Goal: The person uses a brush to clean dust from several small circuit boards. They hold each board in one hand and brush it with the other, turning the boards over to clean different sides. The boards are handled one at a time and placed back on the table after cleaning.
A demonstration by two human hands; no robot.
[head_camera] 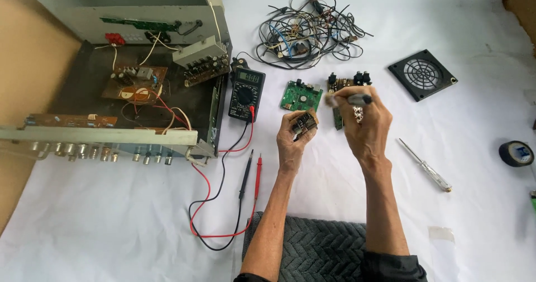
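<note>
The left hand (pixel 295 132) has its fingers clamped on a small part (pixel 304 123), half hidden; the right hand (pixel 363 120) has its fingers wrapped around a blurred dark-tipped tool (pixel 352 99), covering a circuit board (pixel 338 117).

Opened amplifier chassis (pixel 128 75) at left. Multimeter (pixel 246 94) beside it, probes (pixel 251 176) lying loose. Tangled wires (pixel 304 34) up top. Fan grille (pixel 422 74), screwdriver (pixel 424 165), tape roll (pixel 516 153) right.

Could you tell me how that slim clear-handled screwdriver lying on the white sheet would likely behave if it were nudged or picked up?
The screwdriver looks round along its whole length, so a sideways nudge would probably roll it across the white sheet. Its thin metal shaft suggests it is stiff and light. The smooth clear handle may be a little slippery.
</note>
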